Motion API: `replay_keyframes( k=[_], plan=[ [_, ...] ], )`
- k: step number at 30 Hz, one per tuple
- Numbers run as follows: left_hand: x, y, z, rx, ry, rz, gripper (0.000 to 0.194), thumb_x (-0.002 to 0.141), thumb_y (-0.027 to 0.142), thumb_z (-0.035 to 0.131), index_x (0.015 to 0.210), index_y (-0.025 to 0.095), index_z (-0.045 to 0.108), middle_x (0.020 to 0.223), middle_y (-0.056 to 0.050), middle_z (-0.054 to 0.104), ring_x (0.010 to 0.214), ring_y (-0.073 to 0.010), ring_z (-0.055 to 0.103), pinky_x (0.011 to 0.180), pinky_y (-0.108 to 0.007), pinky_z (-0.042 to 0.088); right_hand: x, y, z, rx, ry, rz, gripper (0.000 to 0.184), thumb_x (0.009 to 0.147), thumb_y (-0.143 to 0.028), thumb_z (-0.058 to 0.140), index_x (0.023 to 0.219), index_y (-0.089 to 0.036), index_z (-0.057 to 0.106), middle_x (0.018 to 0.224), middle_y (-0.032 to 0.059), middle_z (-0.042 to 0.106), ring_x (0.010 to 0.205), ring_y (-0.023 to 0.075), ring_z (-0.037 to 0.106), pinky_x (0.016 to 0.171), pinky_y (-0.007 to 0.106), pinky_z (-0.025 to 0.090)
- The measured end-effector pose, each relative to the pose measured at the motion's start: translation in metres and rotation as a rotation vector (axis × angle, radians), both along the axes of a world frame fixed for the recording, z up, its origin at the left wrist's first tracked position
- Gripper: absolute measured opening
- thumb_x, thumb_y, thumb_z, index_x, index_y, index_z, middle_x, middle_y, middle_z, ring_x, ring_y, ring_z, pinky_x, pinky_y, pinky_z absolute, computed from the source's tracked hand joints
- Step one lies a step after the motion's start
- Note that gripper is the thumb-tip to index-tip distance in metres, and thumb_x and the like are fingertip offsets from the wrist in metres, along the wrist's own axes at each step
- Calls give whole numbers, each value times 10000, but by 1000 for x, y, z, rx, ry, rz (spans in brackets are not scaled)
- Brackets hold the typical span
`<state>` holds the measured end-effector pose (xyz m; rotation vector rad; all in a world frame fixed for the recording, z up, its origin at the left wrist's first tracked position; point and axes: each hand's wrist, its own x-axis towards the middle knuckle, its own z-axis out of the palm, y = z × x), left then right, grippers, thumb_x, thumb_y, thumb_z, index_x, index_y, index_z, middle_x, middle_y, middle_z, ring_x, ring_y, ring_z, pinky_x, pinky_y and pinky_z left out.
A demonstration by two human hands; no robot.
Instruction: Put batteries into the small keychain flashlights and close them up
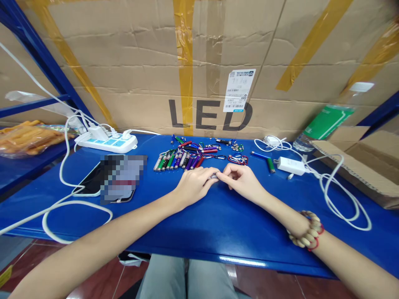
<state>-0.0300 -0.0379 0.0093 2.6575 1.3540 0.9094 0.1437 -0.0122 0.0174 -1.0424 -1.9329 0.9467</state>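
My left hand [196,182] is closed around a small silver flashlight [213,176], mostly hidden by the fingers. My right hand [241,180] pinches at its right end, thumb and forefinger together, meeting the left fingertips. Just beyond the left hand, a row of small keychain flashlights [177,161] in silver, green, black, purple and red lies side by side. Behind them more flashlights [208,148] lie in a loose pile. Several carabiner clips [238,159] rest beyond the right hand. To their right lie a blue flashlight body [259,155] and a green one [270,165].
Two phones [89,179] and a white power strip [109,143] lie left on the blue table [199,232]. A white charger [291,165] with looping cable, a bottle [327,121] and an open carton [358,166] stand right. A large cardboard box [140,83] closes off the back.
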Motion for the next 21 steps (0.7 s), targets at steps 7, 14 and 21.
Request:
replay_keyframes(
  k=[7, 14, 21],
  plan=[
    [0, 1, 0, -9, -61, 17, 169, 896, 253, 443, 1021, 204, 546, 966, -21, 675, 865, -160, 643, 732, -244, 480, 0, -2, 2, 72, 14, -9, 364, 690, -511, 644, 644, -155, 582, 459, -32, 503, 387, 75, 420, 393, 204, 327],
    [0, 2, 0, -21, -76, 20, 187, 904, 258, 423, 1042, 193, 532, 973, -30, 678, 863, -172, 653, 701, -242, 485, 1, -2, 4, 127, 6, -9, 335, 726, -486, 622, 683, -154, 611, 484, -26, 520, 403, 78, 435, 413, 213, 354],
    [-1, 2, -1, -27, -71, 37, 192, 904, 276, 418, 1042, 201, 528, 960, -25, 680, 834, -174, 658, 675, -237, 481, 2, -3, 5, 132, 6, -5, 341, 736, -488, 612, 692, -150, 615, 491, -23, 523, 411, 82, 454, 421, 214, 368]
  ],
)
